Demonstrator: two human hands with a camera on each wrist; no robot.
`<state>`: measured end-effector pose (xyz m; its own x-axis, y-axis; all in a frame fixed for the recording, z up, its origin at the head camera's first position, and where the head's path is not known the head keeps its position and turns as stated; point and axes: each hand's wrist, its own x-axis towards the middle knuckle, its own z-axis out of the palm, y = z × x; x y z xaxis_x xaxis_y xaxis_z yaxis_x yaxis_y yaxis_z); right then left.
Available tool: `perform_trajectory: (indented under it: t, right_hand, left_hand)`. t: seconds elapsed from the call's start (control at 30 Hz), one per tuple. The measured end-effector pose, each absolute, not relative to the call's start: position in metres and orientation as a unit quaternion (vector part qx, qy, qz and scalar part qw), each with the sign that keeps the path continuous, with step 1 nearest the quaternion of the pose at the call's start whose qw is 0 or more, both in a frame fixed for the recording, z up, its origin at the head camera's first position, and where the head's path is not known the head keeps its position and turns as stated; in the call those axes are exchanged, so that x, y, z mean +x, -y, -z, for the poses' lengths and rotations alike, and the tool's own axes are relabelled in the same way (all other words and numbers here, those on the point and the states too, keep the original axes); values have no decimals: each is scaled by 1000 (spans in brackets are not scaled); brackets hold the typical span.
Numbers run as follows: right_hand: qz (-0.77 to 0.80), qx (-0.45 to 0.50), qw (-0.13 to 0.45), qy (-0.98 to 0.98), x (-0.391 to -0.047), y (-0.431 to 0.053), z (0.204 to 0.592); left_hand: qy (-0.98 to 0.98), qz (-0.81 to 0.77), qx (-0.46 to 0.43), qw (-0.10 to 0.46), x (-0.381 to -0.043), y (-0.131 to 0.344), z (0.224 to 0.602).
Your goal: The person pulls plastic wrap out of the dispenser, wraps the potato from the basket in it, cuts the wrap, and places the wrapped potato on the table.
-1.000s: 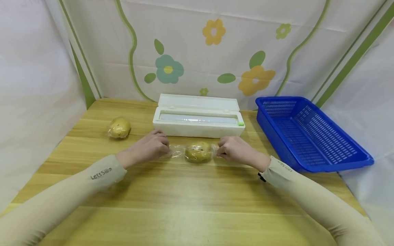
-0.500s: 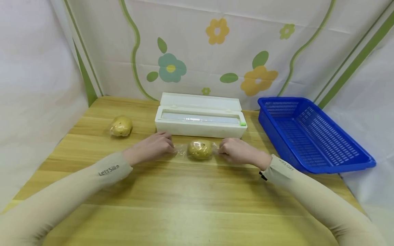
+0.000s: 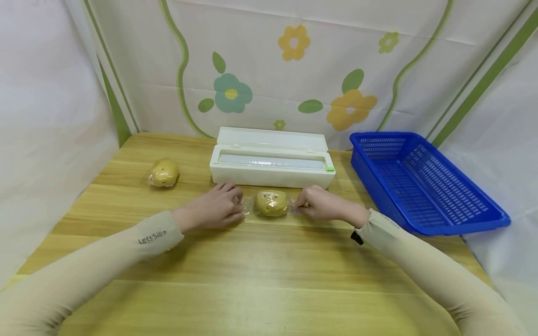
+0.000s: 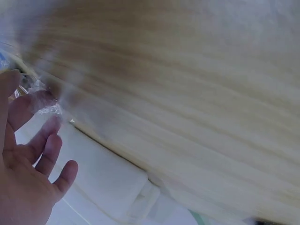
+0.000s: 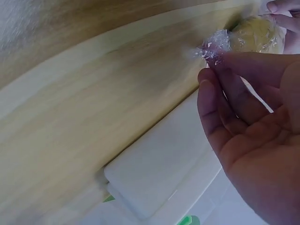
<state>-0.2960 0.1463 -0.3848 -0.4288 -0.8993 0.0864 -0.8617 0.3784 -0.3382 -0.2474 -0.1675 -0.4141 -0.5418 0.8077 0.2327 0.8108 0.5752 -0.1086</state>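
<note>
A potato in clear plastic wrap lies on the table between my two hands, the wrap gathered into a tail at each end. My left hand is at the left tail, thumb and fingers spread apart. In the left wrist view, crinkled plastic wrap lies against the index fingertip, with the other fingers loosely bent. My right hand pinches the right tail between thumb and index finger. The right wrist view shows that twisted wrap at the fingertips, beside the potato.
Behind the potato stands a white wrap dispenser box, lid raised, with a roll inside. Another wrapped potato sits at the back left. A blue basket stands at the right, overhanging the edge of the wooden table.
My left hand has shifted slightly right toward the potato, and its thumb and fingers have spread from a pinch on the tail. My right hand stays at the right tail.
</note>
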Motion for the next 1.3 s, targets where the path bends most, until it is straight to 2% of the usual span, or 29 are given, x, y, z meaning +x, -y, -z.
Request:
perform_trajectory:
  t: [0.17,0.37,0.47,0.63,0.77,0.87,1.03,1.3]
  right_hand:
    - [173,-513,57,-839,-293,-141,387]
    - [78,-536,-25,-840,-283,-136,390]
    - [37,-531,-39,-846,-276,-137,390]
    - [80,-475,-1,-877,-271,-138,385]
    - [167,-421,-3,-892,-272,-139,375]
    - [234,-396,-9,-888,-278,-137,367]
    - [314,-426,46,-847,-290,-130,363]
    - [323,-475,114,-810,-297,-122,373]
  left_hand:
    - [880,-1,-458,123,-244,168,413]
    - [895,2,-437,95,-243,171,411]
    - [909,44,-407,82,-244,172,409]
    - [914,132,-368,104,-246,172,402]
    - [910,206,-333,140,-242,168,395]
    - [908,254,-302,137,-237,162,391]
    - [897,302,-296,128,-231,145,395]
    - [875,361,-296,123,-231,132,402]
